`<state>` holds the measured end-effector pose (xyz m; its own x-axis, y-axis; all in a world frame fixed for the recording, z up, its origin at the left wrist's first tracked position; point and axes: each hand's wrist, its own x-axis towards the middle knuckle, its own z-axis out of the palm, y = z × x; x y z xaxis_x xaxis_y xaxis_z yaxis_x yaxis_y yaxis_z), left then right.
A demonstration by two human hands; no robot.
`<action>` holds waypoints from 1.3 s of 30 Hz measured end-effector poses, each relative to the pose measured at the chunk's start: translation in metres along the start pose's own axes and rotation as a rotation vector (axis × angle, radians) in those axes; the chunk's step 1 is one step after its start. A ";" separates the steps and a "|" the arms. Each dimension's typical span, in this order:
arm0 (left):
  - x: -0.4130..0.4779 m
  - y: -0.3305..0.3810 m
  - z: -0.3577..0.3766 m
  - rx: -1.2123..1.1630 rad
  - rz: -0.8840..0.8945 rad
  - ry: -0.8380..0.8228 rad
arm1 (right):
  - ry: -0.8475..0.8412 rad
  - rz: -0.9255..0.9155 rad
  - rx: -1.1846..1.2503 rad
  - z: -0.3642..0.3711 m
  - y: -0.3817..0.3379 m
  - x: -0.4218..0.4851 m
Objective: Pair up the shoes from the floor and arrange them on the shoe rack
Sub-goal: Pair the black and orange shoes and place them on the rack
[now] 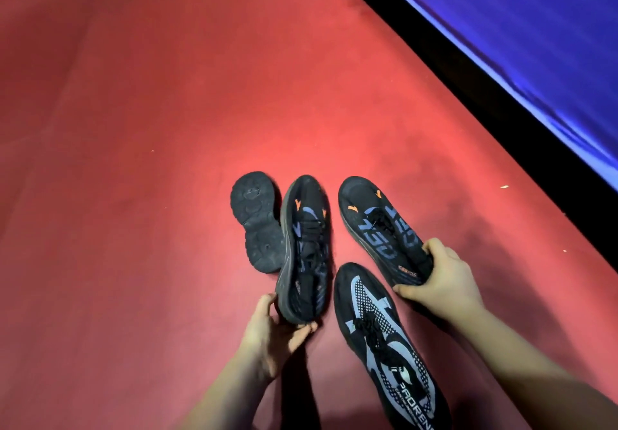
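at six o'clock a grey-patterned shoe [384, 346] lies on the floor [167, 128]. beyond it the left hand [271, 332] curls its fingers [301, 329] round the heel of one orange-marked shoe [306, 249], and the right hand [441, 282] grips its twin [378, 225] at one o'clock. pairing seems done; next, carry both to the unseen rack.

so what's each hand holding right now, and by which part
The left hand grips one orange-marked black shoe by its heel; the right hand grips the matching shoe by its heel end.
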<state>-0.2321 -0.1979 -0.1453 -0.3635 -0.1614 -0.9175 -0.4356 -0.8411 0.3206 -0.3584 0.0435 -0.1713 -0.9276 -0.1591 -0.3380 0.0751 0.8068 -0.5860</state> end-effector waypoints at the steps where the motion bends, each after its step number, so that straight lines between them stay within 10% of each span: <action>1: 0.001 0.001 -0.004 0.137 0.026 0.078 | 0.007 0.002 0.018 0.002 -0.005 -0.001; 12: 0.025 0.014 -0.008 0.979 0.541 0.309 | 0.006 0.240 0.100 0.006 -0.035 -0.010; 17: 0.031 0.022 -0.008 1.171 0.524 0.301 | -0.124 0.399 0.884 -0.003 -0.039 -0.012; 26: 0.018 0.024 -0.001 0.688 0.214 -0.004 | -0.116 0.475 1.257 -0.017 -0.021 -0.018; 39: 0.000 0.016 0.064 0.827 0.425 -0.176 | -0.031 0.392 1.194 -0.029 0.001 -0.021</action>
<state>-0.2916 -0.1785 -0.1255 -0.7159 -0.2333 -0.6580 -0.6590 -0.0857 0.7473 -0.3491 0.0645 -0.1434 -0.7605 -0.0522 -0.6472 0.6417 -0.2124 -0.7370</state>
